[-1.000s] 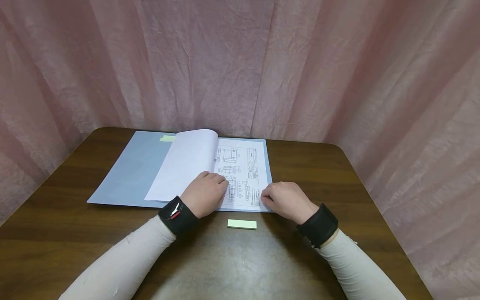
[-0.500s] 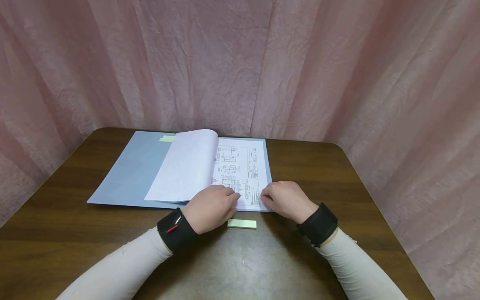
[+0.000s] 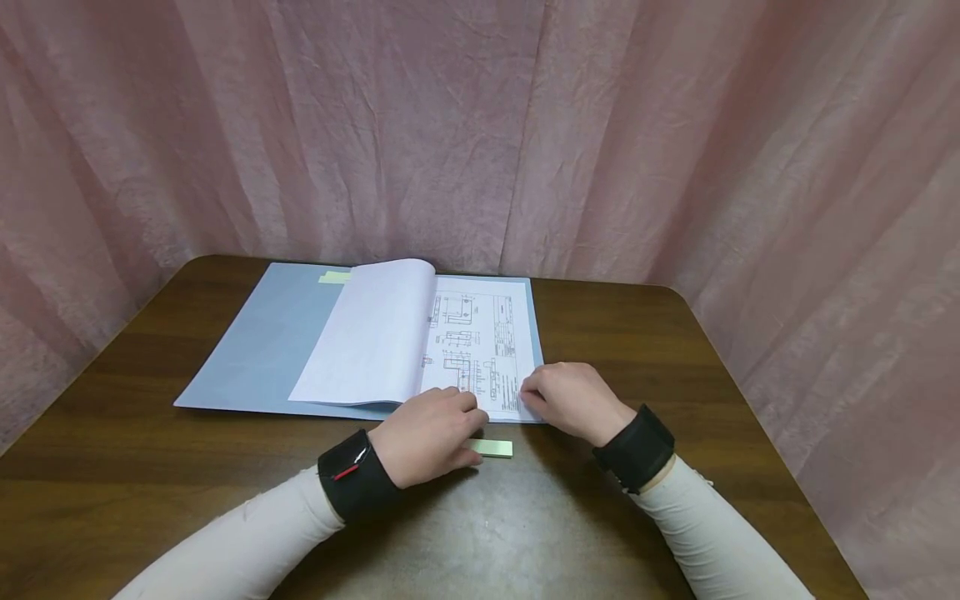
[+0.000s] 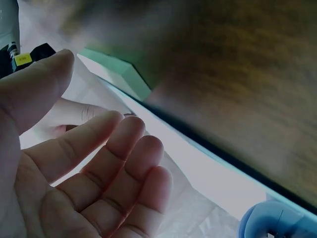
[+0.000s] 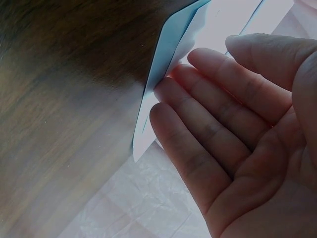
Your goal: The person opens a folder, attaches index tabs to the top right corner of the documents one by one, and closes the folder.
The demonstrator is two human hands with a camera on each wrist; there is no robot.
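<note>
Green sticky-note pad [image 3: 493,448] lies on the brown table [image 3: 675,350], just in front of the open blue folder [image 3: 255,342]. Left hand [image 3: 429,435], fingers relaxed and holding nothing, covers the pad's left end. Right hand [image 3: 572,400], fingers nearly straight, rests on the printed sheet's [image 3: 480,342] near right corner, just right of the pad.

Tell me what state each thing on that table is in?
Folder: open, lying flat.
Turned page: curled over to the left.
Drawing sheet: flat, face up.
Sticky pad: flat on the table, partly under the left hand.
Left hand: open, at the pad.
Right hand: open, fingertips at the folder's corner.
</note>
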